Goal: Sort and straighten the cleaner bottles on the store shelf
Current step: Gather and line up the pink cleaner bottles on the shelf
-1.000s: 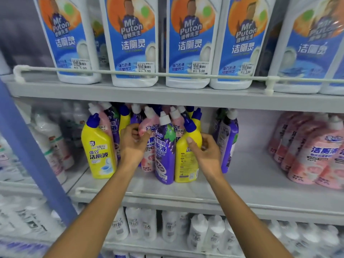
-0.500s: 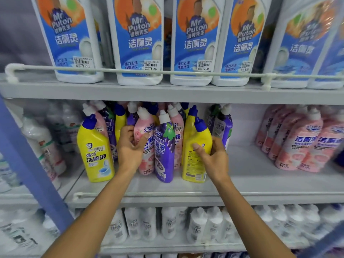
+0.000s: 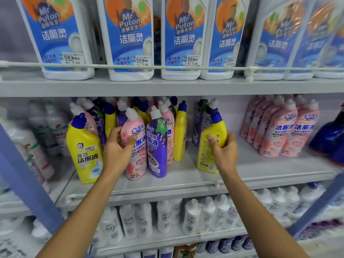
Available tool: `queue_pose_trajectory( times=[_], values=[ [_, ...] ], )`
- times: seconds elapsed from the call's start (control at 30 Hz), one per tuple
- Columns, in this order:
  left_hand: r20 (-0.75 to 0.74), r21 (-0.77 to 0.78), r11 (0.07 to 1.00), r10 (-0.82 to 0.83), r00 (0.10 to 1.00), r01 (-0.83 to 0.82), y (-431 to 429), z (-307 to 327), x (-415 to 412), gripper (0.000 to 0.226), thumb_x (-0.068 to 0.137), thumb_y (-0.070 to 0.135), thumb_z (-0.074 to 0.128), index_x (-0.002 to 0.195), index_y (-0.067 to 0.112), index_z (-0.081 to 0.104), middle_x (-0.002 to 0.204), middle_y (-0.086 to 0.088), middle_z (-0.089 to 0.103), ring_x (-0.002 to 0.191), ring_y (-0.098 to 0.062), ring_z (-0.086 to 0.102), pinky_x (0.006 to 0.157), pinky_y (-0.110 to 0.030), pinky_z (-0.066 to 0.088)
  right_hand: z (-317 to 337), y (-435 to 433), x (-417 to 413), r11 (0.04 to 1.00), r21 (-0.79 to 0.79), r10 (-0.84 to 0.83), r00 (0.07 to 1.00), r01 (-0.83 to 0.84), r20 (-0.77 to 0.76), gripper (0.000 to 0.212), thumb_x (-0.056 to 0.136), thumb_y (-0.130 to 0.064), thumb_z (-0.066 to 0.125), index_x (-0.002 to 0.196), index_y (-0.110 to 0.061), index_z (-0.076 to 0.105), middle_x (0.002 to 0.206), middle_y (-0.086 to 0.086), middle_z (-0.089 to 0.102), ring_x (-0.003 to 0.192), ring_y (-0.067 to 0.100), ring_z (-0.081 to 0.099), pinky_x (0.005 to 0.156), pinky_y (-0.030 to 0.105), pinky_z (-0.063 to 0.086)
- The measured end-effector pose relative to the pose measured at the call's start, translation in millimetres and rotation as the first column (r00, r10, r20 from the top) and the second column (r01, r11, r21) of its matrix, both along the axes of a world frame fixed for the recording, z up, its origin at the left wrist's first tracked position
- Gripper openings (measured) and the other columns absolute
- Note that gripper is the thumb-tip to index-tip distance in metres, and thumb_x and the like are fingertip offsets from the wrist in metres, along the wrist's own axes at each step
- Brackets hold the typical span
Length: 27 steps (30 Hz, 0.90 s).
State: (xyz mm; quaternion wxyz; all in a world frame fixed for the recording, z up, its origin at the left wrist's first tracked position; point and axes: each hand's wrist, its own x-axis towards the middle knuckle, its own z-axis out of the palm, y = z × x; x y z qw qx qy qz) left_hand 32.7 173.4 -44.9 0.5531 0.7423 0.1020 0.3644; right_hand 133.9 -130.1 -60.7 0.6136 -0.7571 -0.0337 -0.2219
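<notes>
With left hand [image 3: 116, 152] closed on pink bottle [image 3: 135, 146] and right hand [image 3: 224, 151] closed on tilted yellow bottle [image 3: 211, 144] on middle shelf [image 3: 260, 175], risk toppling purple bottle [image 3: 157, 146] alongside.

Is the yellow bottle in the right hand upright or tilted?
Tilted: yellow bottle leans right, its blue cap offset from the base, held by the right hand.

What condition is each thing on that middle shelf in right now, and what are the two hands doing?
Left hand: gripping the pink bottle.
Pink bottle: upright at the front, held.
Purple bottle: upright, touching the pink one.
Right hand: gripping a yellow bottle.
Held yellow bottle: tilted, apart from the cluster.
Left yellow bottle: standing free, leaning slightly.
Pink bottles on the right: grouped in rows, leaning.
</notes>
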Motion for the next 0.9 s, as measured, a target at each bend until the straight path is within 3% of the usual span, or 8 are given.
queue_pose_trajectory(
  times=[0.1, 0.23, 0.37, 0.5, 0.6, 0.73, 0.83, 0.9],
  values=[
    [-0.02, -0.033, 0.998, -0.046, 0.999, 0.045, 1, 0, 0, 0.041, 0.079, 0.054, 0.074, 0.114, 0.035, 0.062, 0.112, 0.006, 0.073, 0.104, -0.016, 0.071, 0.091, -0.05, 0.06, -1, -2, 0, 1.0, -0.02, 0.011, 0.999, -0.012, -0.04, 0.044, 0.091, -0.047, 0.076, 0.118, -0.015, 0.061, 0.101, 0.0, 0.072, 0.094, 0.021, 0.07, 0.082, 0.041, 0.058],
    [-0.042, 0.003, 0.996, -0.084, 0.996, 0.084, 2, 0, 0, 0.039, 0.093, 0.034, 0.075, 0.126, 0.022, 0.057, 0.121, -0.001, 0.07, 0.11, -0.019, 0.069, 0.095, -0.051, 0.059, 5, -11, -6, 0.994, 0.078, 0.079, 0.996, -0.075, -0.051, 0.041, 0.098, -0.039, 0.07, 0.13, -0.015, 0.062, 0.116, 0.0, 0.073, 0.108, 0.015, 0.07, 0.098, 0.042, 0.057],
    [-0.05, 0.023, 0.994, -0.11, 0.993, 0.111, 4, 0, -2, 0.04, 0.096, 0.029, 0.071, 0.131, 0.021, 0.054, 0.124, -0.002, 0.069, 0.114, -0.019, 0.067, 0.097, -0.051, 0.057, 8, -16, -23, 0.979, 0.157, 0.143, 0.988, -0.132, -0.065, 0.062, 0.102, -0.04, 0.062, 0.152, -0.007, 0.045, 0.146, 0.006, 0.059, 0.132, 0.016, 0.058, 0.11, 0.032, 0.046],
    [-0.054, 0.023, 0.992, -0.12, 0.991, 0.122, 5, -3, -4, 0.042, 0.096, 0.032, 0.07, 0.134, 0.023, 0.053, 0.127, -0.001, 0.068, 0.116, -0.018, 0.066, 0.098, -0.049, 0.057, 7, -19, -50, 0.973, 0.193, 0.135, 0.99, -0.126, -0.036, 0.058, 0.101, -0.061, 0.049, 0.142, -0.021, 0.056, 0.14, -0.008, 0.063, 0.127, 0.004, 0.057, 0.111, 0.035, 0.045],
    [-0.049, 0.035, 0.992, -0.123, 0.991, 0.125, 4, -3, -4, 0.044, 0.097, 0.031, 0.069, 0.136, 0.021, 0.053, 0.128, -0.003, 0.068, 0.117, -0.018, 0.066, 0.098, -0.045, 0.057, 8, -9, -68, 0.953, 0.268, 0.14, 0.99, -0.138, 0.012, 0.037, 0.101, -0.06, 0.043, 0.117, -0.036, 0.066, 0.116, -0.023, 0.069, 0.112, -0.006, 0.062, 0.1, 0.028, 0.046],
    [-0.051, 0.04, 0.992, -0.117, 0.992, 0.12, 3, -1, -6, 0.043, 0.097, 0.026, 0.069, 0.137, 0.019, 0.053, 0.127, -0.003, 0.069, 0.116, -0.017, 0.067, 0.098, -0.044, 0.057, 4, 30, -81, 0.954, 0.235, 0.19, 0.982, -0.189, 0.015, 0.072, 0.093, -0.073, 0.043, 0.146, -0.025, 0.055, 0.145, -0.009, 0.059, 0.135, 0.007, 0.054, 0.114, 0.034, 0.042],
    [-0.065, 0.047, 0.993, -0.103, 0.993, 0.106, 5, -1, -10, 0.045, 0.097, 0.026, 0.071, 0.137, 0.021, 0.053, 0.126, -0.003, 0.07, 0.115, -0.019, 0.067, 0.098, -0.049, 0.058, 7, 71, -75, 0.939, 0.202, 0.283, 0.959, -0.276, -0.002, 0.058, 0.101, -0.06, 0.05, 0.144, -0.021, 0.057, 0.138, -0.009, 0.064, 0.126, 0.002, 0.059, 0.109, 0.026, 0.046],
    [-0.067, 0.057, 0.993, -0.1, 0.993, 0.104, 7, 1, -15, 0.051, 0.092, 0.039, 0.071, 0.137, 0.024, 0.054, 0.125, -0.001, 0.07, 0.115, -0.018, 0.068, 0.097, -0.049, 0.058, 10, 98, -69, 0.907, 0.213, 0.382, 0.923, -0.364, -0.048, 0.055, 0.1, -0.056, 0.057, 0.142, -0.02, 0.057, 0.135, -0.008, 0.067, 0.12, 0.001, 0.064, 0.104, 0.026, 0.053]
  ],
)
